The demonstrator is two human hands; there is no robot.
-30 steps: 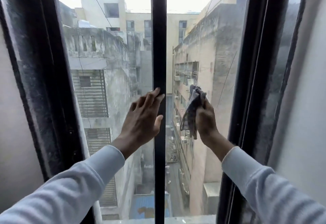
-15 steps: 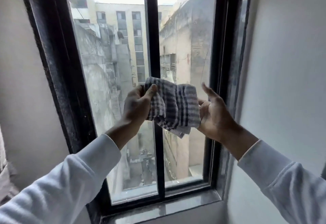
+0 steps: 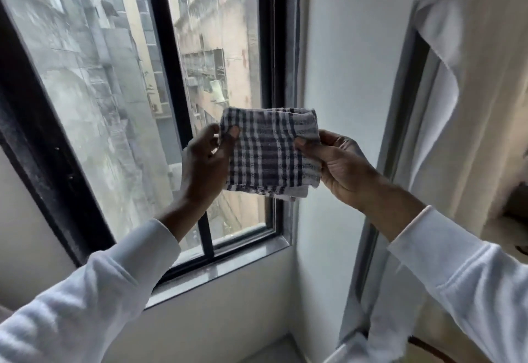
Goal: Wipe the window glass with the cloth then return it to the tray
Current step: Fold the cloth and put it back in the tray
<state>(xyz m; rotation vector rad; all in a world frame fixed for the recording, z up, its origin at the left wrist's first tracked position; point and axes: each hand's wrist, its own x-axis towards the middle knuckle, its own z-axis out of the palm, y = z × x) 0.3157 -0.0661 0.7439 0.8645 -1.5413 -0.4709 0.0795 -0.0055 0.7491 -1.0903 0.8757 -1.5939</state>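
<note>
A blue-and-white checked cloth (image 3: 270, 152), folded into a rough square, hangs in the air between both my hands, away from the glass. My left hand (image 3: 207, 159) pinches its left edge with thumb on top. My right hand (image 3: 340, 164) pinches its right edge. The window glass (image 3: 94, 82) sits to the left in a black frame (image 3: 168, 62) with a central upright bar; buildings show through it. No tray is in view.
A grey sill (image 3: 228, 268) runs under the window. A white wall (image 3: 343, 77) stands to the right of it. Farther right is a pale frame (image 3: 400, 134) with white fabric (image 3: 445, 34) draped over it.
My right hand took the cloth off the glass, my left hand joined it, and both now hold it folded flat. The view has swung to the right, away from the window.
</note>
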